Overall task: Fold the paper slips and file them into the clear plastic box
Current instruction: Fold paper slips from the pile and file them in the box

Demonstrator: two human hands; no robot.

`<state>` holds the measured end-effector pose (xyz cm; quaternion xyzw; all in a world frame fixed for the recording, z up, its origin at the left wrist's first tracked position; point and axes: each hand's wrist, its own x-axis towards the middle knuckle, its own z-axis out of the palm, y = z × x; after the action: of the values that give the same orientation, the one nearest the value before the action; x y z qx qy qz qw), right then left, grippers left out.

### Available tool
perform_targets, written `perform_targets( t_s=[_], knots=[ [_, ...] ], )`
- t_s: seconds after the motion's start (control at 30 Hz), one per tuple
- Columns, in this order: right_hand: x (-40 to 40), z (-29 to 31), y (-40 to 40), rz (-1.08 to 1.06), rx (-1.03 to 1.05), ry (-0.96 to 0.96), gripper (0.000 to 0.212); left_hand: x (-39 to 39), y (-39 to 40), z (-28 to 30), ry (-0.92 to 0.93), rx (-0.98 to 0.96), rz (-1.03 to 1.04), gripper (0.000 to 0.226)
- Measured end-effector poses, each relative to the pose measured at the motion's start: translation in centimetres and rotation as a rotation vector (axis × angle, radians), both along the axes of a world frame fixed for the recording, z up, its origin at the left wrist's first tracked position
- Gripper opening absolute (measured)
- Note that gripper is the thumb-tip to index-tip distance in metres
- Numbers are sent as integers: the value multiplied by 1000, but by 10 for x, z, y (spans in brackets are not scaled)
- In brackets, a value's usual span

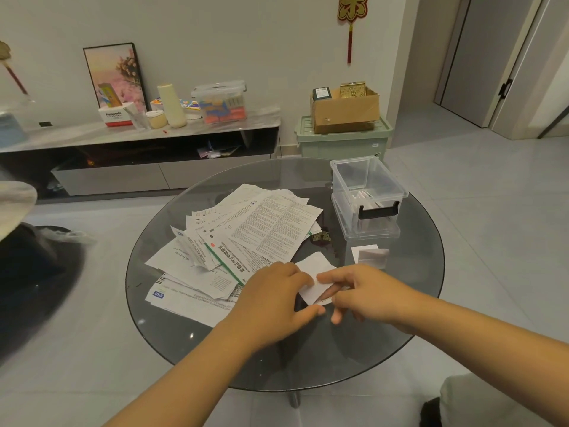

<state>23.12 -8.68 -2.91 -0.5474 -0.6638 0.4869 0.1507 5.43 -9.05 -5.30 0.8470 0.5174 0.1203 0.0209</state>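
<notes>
Best done by pressing down with the left hand (274, 295) while the right hand (366, 295), fingers (328, 277) of both pinched on the white slip (314, 272) at the bench's near side, runs the crease flat. Round glass bench (184, 334): loose leaflets (240, 241) left, folded slip (369, 255) and clear plastic box (368, 192) right; grey tiled floor (477, 211) around.

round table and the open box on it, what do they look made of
Round table: looks like dark tinted glass, glossy; the floor and its leg show through and lights glint on it. Open box: clear, probably rigid plastic; folded slips show through its walls, with a black latch.
</notes>
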Motion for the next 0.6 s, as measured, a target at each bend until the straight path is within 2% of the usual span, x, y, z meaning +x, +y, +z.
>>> perform_targets(
  t_s=[0.13,0.27,0.33,0.4,0.5,0.6],
  knots=[
    [8,1,2,46,342,-304,45,-2,2,3,-12,-9,-19,45],
    [11,0,3,67,499,-471,27,-5,3,6,-42,-55,-58,43],
    [10,-2,4,70,551,-466,16,-4,4,8,-48,-52,-72,44],
    [8,-5,7,59,578,-376,9,-4,4,9,-56,-41,-57,37],
    [4,-10,10,25,524,-248,3,-2,5,8,-108,-45,17,23],
    [0,-18,16,-20,465,-223,10,1,6,6,-179,-88,91,17]
  ],
)
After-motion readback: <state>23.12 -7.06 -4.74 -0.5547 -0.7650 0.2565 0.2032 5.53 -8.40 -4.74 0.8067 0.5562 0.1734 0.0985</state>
